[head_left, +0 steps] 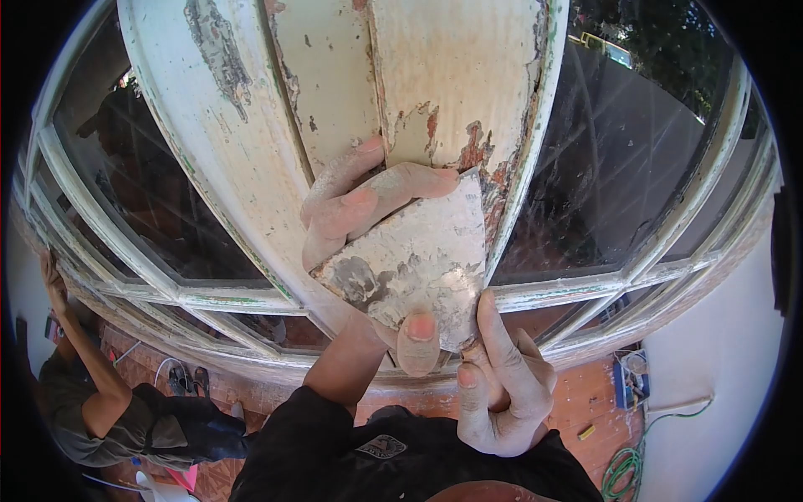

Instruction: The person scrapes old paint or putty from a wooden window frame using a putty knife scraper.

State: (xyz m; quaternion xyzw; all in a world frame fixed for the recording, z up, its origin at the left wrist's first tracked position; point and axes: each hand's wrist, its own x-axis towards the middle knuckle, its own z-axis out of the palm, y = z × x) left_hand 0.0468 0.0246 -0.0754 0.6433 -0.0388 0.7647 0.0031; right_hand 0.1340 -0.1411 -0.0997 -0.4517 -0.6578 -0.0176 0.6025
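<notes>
Tiled floor (577,393) down below, reddish and dusty. A green hose (623,473) lies coiled on it at the right, just beside the white wall. Above the coil, a blue box (629,381) sits on the tiles, and a small yellow tool (586,432) lies between box and hose. Over on the left, a pair of dark shoes (186,381) rests on the floor.

Black sleeves, dusty bare hands, badge on chest
</notes>
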